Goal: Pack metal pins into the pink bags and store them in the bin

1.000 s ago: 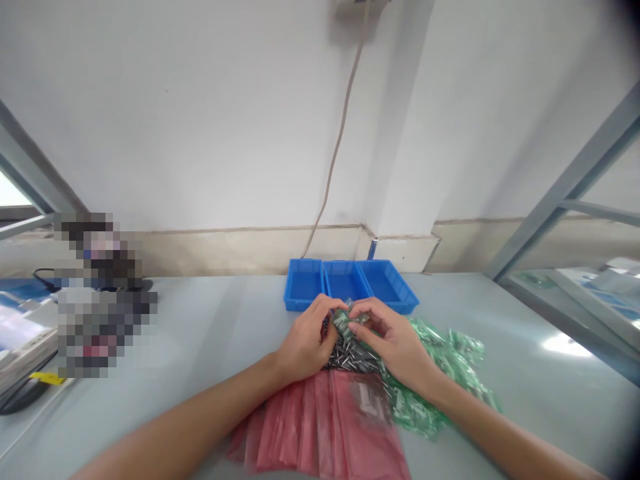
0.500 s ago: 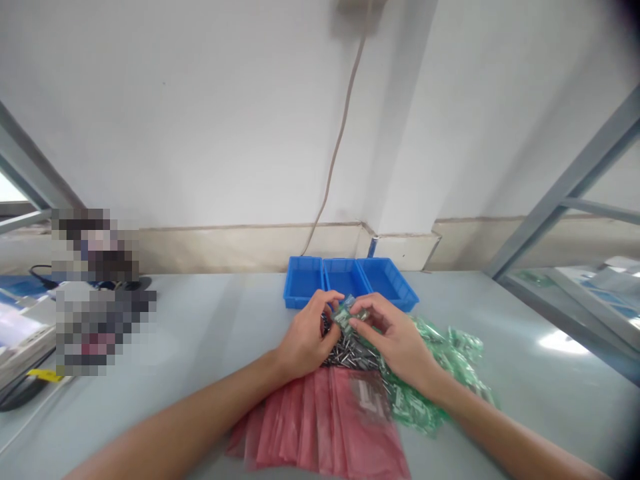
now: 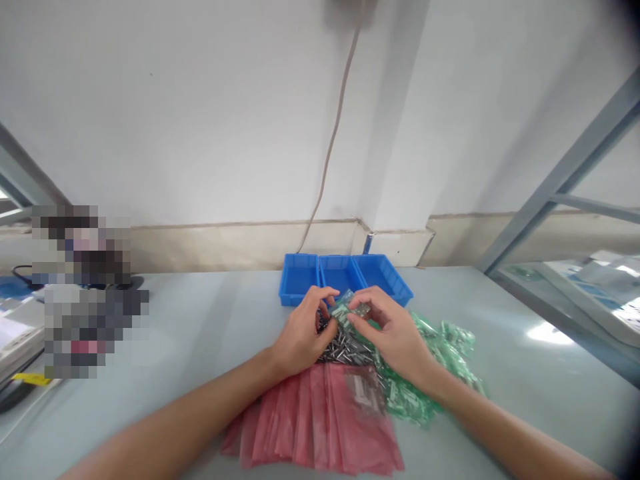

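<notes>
Between my two hands is a small clear green plastic bag (image 3: pixel 342 311) with small pale pieces inside. My left hand (image 3: pixel 301 337) has its fingers curled and closed at the bag's left edge. On the other side, my right hand (image 3: pixel 395 331) pinches the bag between thumb and fingers. Right below them lies a pile of loose dark metal screws (image 3: pixel 345 349). Several red plastic bags (image 3: pixel 295 427) lie overlapped in front of the screws. A heap of filled green bags (image 3: pixel 415 400) spreads beside and partly under my right forearm.
Three joined blue bins (image 3: pixel 299 273) stand just behind my hands, near the wall. A grey metal frame (image 3: pixel 560 180) rises at the right of the table (image 3: pixel 175 333). At the left are a blurred-out person, cables and a yellow tag (image 3: pixel 33 379).
The whole view has shifted slightly, so things sit a little further left. Both hands stay at the small green bag, with the fingers moving only slightly.
</notes>
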A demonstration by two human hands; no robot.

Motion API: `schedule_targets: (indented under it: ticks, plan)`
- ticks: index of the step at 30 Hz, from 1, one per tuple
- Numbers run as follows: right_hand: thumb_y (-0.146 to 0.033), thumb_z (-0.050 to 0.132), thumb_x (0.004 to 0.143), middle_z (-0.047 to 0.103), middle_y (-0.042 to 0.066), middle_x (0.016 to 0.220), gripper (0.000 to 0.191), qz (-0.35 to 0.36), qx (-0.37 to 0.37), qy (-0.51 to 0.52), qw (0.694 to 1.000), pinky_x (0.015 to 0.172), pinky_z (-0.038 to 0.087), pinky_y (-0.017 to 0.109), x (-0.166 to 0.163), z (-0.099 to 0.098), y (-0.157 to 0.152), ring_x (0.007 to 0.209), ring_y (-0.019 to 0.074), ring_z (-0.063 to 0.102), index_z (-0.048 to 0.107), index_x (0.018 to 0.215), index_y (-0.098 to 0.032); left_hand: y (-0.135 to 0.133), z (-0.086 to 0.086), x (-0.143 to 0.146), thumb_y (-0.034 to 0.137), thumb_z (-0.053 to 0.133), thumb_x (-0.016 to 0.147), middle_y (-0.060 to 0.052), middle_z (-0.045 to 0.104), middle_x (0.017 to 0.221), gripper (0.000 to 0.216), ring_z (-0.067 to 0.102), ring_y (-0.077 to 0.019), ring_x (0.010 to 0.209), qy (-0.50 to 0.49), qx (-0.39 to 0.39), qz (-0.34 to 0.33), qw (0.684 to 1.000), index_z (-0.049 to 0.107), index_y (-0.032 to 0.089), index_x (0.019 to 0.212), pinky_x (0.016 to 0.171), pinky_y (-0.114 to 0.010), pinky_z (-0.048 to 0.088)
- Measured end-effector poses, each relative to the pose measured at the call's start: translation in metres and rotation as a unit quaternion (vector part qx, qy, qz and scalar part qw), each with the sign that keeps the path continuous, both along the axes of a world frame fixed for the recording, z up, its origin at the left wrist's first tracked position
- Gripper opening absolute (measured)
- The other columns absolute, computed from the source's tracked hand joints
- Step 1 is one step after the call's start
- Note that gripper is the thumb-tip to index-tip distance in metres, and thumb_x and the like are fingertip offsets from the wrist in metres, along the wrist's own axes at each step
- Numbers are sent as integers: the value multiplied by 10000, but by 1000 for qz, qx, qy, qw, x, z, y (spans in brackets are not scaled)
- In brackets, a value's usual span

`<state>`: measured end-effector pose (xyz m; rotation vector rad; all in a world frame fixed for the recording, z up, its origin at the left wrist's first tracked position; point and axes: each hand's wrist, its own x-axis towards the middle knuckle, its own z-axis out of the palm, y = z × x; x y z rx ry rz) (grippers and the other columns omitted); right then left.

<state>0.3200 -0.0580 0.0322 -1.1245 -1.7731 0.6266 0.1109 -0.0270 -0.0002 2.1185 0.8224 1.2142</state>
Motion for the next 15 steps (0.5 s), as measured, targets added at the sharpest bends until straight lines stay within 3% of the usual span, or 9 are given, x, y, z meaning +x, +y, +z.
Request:
schedule_targets:
  ticks: [15]
  plan:
    - [-227, 599, 1019, 664, 63, 1123, 95, -20, 43, -21, 999, 801, 550, 386, 3, 1, 1, 942, 229, 655, 664, 1063, -281, -2, 1, 1, 161, 603, 1012, -46, 601, 1151, 438, 587, -143, 836, -2, 5, 3, 1000, 491, 278, 1419, 701, -260, 512]
